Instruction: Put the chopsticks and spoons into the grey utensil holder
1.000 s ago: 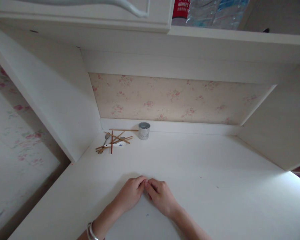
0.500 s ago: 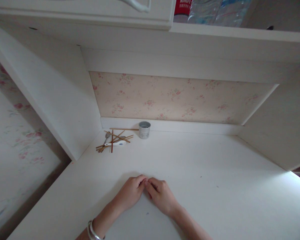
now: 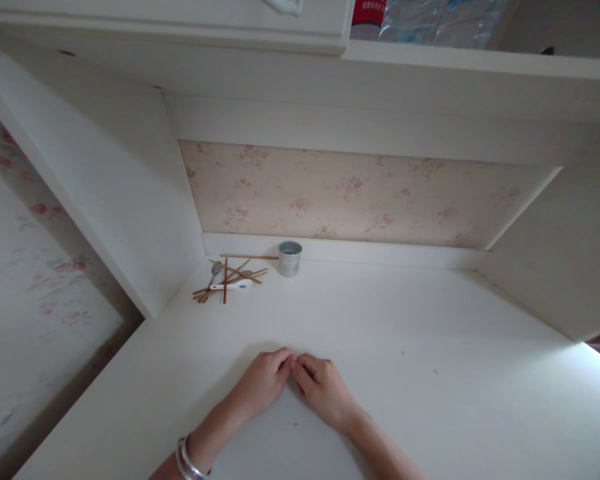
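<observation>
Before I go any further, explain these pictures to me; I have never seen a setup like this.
There is no machine here: these are a person's two bare hands, seen by a camera worn on the head, looking forward and down. The left hand and right hand meet at the fingertips over a white tabletop; nothing shows in their grasp. Farther back, on the left, lies a loose pile: crossed chopsticks, a white spoon and at least one metal spoon. Just right of it, a grey cup stands upright.
</observation>
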### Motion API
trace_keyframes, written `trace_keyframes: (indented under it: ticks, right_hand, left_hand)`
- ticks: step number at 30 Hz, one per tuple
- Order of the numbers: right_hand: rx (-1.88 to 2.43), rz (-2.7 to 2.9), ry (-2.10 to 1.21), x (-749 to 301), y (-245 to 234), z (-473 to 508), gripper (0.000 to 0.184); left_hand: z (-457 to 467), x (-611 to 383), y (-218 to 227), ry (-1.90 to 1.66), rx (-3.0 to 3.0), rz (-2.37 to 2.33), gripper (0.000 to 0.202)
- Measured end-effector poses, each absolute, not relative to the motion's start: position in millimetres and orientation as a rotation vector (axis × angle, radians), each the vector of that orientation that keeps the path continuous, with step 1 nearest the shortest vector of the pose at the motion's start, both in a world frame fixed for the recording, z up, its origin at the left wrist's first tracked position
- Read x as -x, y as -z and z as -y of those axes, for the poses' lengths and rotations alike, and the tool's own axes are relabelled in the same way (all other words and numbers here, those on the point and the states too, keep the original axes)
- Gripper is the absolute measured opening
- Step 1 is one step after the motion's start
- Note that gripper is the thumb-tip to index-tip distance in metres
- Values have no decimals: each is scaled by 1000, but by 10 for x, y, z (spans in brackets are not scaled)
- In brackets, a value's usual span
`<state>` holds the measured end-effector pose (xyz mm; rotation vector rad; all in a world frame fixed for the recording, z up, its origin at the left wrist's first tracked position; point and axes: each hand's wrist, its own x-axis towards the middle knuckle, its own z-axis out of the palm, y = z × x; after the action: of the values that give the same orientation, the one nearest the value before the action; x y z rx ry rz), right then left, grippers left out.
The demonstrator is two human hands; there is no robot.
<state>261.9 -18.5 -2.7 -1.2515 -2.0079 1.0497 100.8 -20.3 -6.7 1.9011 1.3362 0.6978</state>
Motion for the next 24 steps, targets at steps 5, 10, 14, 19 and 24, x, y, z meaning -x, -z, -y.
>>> trace_keyframes:
  ticks: [5, 10, 14, 19, 24]
  right_hand:
    - [1251, 2009, -1039, -2620, 6, 198, 42]
    - [1261, 2007, -1045, -2622, -14, 200, 45]
    - [1259, 2014, -1045, -2626, -16, 196, 44]
    - [1248, 2025, -1043, -2628, -14, 193, 43]
    - [1244, 2023, -1040, -2625, 1, 193, 44]
  left_hand:
    - [200, -1009, 61, -694, -1914, -1343, 28]
    - [198, -1011, 55, -699, -1916, -1345, 27]
    - [206, -1013, 51, -695, -1914, -1350, 28]
    - [217, -1010, 54, -696, -1913, -1337, 29]
    - [217, -1012, 39, -710, -1907, -1329, 27]
